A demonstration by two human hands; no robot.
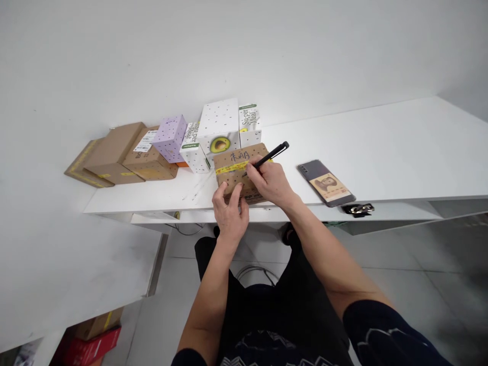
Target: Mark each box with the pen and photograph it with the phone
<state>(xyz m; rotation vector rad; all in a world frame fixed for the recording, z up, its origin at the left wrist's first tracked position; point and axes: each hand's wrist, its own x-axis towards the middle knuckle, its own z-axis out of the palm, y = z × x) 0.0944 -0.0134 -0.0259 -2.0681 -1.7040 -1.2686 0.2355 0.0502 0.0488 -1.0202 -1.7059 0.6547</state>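
In the head view, the carton (233,179) lies near the middle of the frame, on the white table (385,152) close to its front edge. Handwriting (240,156) shows on its top face, above a strip of yellow tape (225,169). The right hand (275,183) is closed around a black pen (273,154), its fingers bunched low on the barrel; the nib is hidden behind them. The left hand (232,216) has its fingers spread and apart, their tips resting on the near left part of the carton without wrapping it.

For clean strokes, firm downward pressure from the left fingertips would likely stop the carton from sliding, and a light pen would suit bare board better than slick tape. The right wrist could rest on the near edge for steadiness.

White boxes (219,120) stand just behind the carton, so there seems little room to push it back. A purple box (170,138) and brown boxes (114,152) line the table toward the left. The phone (327,183) lies right of centre, clear of the pen but near the right forearm.
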